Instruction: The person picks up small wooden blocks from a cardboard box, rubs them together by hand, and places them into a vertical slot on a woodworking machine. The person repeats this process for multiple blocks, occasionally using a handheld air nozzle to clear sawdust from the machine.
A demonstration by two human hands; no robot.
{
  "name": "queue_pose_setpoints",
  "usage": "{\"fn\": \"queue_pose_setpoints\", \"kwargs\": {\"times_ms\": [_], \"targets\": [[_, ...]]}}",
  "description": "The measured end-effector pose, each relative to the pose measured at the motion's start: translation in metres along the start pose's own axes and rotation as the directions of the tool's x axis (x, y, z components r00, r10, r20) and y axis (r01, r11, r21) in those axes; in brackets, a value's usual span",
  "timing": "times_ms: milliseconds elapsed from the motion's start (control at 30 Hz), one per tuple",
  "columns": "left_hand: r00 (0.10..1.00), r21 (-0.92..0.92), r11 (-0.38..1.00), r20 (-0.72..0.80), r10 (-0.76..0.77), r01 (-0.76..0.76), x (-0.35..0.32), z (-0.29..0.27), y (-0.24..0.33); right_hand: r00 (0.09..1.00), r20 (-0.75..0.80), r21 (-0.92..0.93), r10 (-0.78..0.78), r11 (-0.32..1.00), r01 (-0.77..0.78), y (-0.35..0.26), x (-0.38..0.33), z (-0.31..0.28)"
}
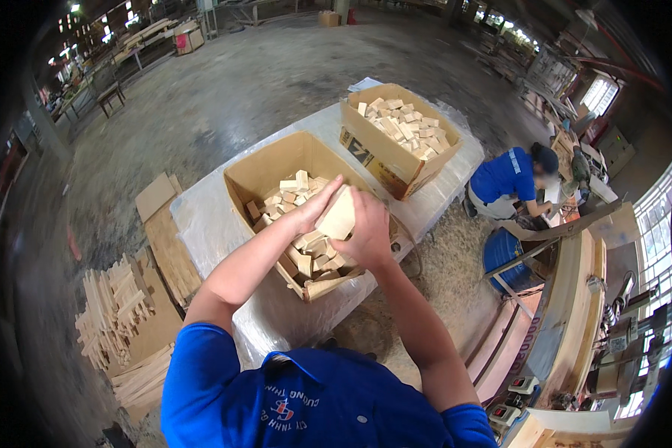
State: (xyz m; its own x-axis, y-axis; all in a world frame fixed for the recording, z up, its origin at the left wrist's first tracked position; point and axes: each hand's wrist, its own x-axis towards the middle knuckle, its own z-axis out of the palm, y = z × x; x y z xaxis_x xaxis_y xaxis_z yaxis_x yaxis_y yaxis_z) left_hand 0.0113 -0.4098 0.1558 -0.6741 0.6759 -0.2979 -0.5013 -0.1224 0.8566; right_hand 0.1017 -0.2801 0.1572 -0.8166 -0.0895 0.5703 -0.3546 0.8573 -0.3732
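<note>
Over the nearer cardboard box [257, 166], my two hands press a pale wooden block [338, 215] between them. My left hand [315, 211] lies along its left side with the fingers pointing away from me. On the other side, my right hand [372, 228] wraps its fingers round the block. Whether it is one block or a few held together, I cannot tell. Beneath my hands, loose wooden blocks [305, 263] partly fill the box. My wrists hide some of them.
A second cardboard box [381, 168] heaped with blocks stands behind, on the same plastic-wrapped table [201, 205]. Wooden sticks [116, 306] are stacked at the left. On the right, a person in blue [504, 179] crouches near a blue drum [509, 261] and a wooden bench with machinery.
</note>
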Motion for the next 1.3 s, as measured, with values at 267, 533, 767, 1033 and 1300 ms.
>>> {"fn": "queue_pose_setpoints", "kwargs": {"times_ms": [267, 533, 767, 1033, 1300], "targets": [[0.993, 0.253, 0.962, 0.075, 0.092, -0.108, -0.007, -0.013, -0.001, 0.991, -0.119, -0.041, 0.068, 0.996, -0.073, 0.011, 0.001, -0.005], [0.993, 0.196, 0.976, 0.084, 0.077, -0.092, 0.003, -0.012, -0.005, 0.988, -0.127, 0.035, 0.092, 0.995, -0.089, 0.017, 0.0, -0.012], [0.948, -0.23, 0.952, 0.291, -0.129, 0.2, 0.008, 0.001, 0.007, 0.995, -0.024, 0.146, -0.098, 0.984, 0.101, 0.017, 0.001, -0.02], [0.882, -0.161, 0.963, 0.455, -0.121, 0.215, 0.001, -0.015, -0.001, 0.996, -0.034, 0.207, -0.088, 0.974, 0.093, 0.01, -0.004, -0.016], [0.927, -0.116, 0.983, 0.364, -0.094, 0.145, 0.003, -0.003, 0.002, 0.993, -0.079, 0.176, -0.084, 0.98, 0.097, 0.016, -0.003, -0.014]]}}
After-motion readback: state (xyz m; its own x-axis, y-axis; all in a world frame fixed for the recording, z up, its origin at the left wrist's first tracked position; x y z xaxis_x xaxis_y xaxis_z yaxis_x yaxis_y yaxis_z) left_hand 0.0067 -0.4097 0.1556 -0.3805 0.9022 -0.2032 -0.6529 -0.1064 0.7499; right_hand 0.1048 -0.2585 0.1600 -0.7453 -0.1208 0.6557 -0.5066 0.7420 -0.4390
